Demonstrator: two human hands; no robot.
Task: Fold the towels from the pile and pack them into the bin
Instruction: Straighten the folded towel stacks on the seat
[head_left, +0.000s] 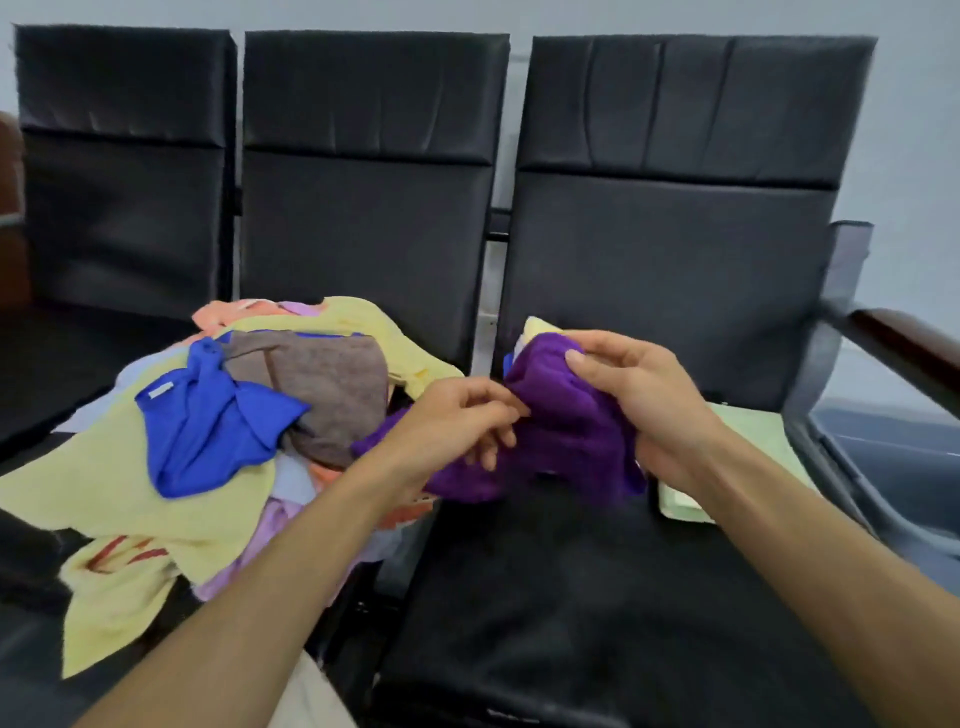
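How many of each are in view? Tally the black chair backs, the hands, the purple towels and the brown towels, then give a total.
Black chair backs: 3
Hands (left hand, right hand): 2
Purple towel, gripped by both hands: 1
Brown towel, on the pile: 1
Total: 7

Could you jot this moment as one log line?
left hand: pinches purple towel | right hand: grips purple towel | towel pile: left of hands

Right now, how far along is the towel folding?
Early. Done: perhaps one pale green folded towel on the seat. In hand: the left hand and right hand hold a crumpled purple towel. Left: the big pile, all unfolded.
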